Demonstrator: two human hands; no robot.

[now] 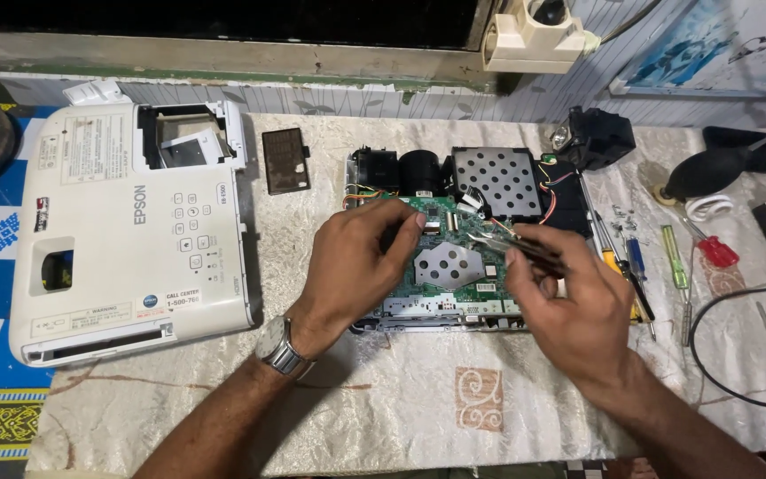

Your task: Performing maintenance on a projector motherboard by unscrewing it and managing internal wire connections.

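Observation:
An opened projector chassis (467, 239) lies on the table's middle, its green circuit board (454, 266) and perforated metal shield (498, 180) exposed. My left hand (356, 262) rests on the board's left side, fingertips touching near the top edge connectors. My right hand (569, 302) holds a pair of metal tweezers (503, 238) whose tips point left onto the board near the ribbon connectors. A metal wristwatch (278, 349) is on my left wrist.
The white projector top cover (126, 231) lies to the left, a small dark lid (285, 160) beside it. Several screwdrivers (676, 262) and loose screws lie to the right, with a black air blower (720, 168), a black lamp module (600, 135) and a black cable (711, 355).

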